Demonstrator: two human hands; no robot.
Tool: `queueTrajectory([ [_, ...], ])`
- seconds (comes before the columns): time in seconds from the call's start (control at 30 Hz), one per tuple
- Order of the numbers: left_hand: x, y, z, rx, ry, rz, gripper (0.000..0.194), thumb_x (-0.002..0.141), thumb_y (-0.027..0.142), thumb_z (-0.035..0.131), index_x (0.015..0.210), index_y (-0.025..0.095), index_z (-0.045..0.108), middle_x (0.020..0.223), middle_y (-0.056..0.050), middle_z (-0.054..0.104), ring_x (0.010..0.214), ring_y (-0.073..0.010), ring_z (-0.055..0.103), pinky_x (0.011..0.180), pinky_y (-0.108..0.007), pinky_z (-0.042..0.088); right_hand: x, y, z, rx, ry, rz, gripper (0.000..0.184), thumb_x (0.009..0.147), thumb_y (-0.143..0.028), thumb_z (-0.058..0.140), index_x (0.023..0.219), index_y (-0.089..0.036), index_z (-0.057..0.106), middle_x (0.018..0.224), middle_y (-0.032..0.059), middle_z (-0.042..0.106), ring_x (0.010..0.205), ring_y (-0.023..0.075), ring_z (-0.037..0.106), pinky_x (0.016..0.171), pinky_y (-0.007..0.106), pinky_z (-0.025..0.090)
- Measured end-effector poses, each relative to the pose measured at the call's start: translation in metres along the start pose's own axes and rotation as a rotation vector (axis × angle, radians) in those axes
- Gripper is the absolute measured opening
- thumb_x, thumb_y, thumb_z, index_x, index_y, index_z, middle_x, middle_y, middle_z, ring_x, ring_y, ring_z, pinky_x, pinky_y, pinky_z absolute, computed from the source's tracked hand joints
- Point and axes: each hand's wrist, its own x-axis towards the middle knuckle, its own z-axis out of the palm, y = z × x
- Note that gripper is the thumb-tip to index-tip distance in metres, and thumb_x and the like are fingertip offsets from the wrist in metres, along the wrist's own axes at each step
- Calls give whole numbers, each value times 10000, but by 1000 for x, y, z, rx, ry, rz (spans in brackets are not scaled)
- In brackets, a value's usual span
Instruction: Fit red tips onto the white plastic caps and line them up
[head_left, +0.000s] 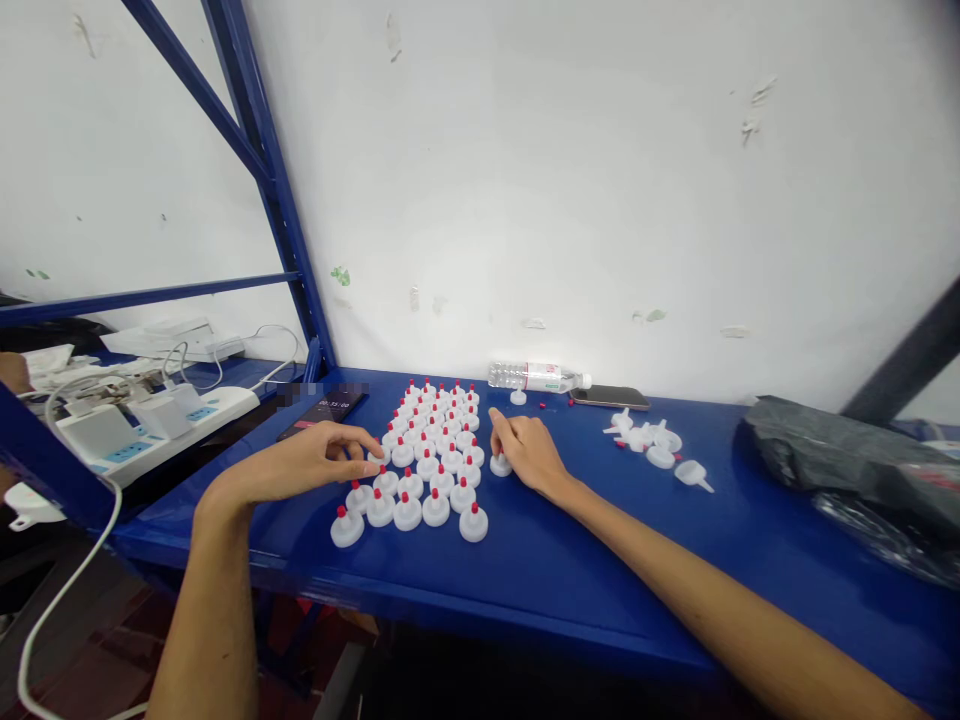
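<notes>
Several white caps with red tips (431, 455) stand in rows on the blue table (570, 560). My left hand (322, 457) rests at the left edge of the rows, fingers curled and pinched on a cap at its fingertips. My right hand (525, 447) sits at the right edge of the rows, fingers closed on a white cap (500, 465) that touches the table. A loose heap of white caps without red tips (649, 440) lies to the right of my right hand.
A water bottle (536, 376) lies on its side by the wall, a phone (609, 397) beside it. Another phone (322, 412) lies at the left. A black plastic bag (847, 460) fills the right end. Power strips and cables (142, 415) sit on the left shelf.
</notes>
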Motion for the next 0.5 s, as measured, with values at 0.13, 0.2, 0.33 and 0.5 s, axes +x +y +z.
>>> queueTrajectory([
  [0.13,0,9,2,17,-48,-6,427,810,540,710,1101,230,746,798,-8,733,746,-170,567,638,-241,396,-6,0,-5,37,40,-11,646,1068,-496,306,580,-216,622,529,-16,623,550,146,603,634,267,359],
  [0.2,1,11,3,18,-35,-11,399,808,525,714,1076,231,756,779,-4,731,719,-159,538,613,-235,374,-5,-1,-5,54,46,-16,615,1064,-493,319,611,-219,631,515,-25,600,540,147,589,616,267,346],
  [0.33,4,12,3,16,-35,-15,370,807,517,712,1036,233,775,738,1,712,659,-144,488,574,-233,349,-3,-2,-4,77,40,-24,589,1058,-469,335,622,-222,645,490,-31,569,524,147,568,601,267,333],
  [0.5,11,15,6,-8,-24,-16,361,802,519,699,953,205,791,630,16,604,592,-127,459,545,-230,359,-3,-4,-5,89,37,-24,577,1051,-462,347,626,-221,654,483,-32,548,514,145,556,591,265,329],
])
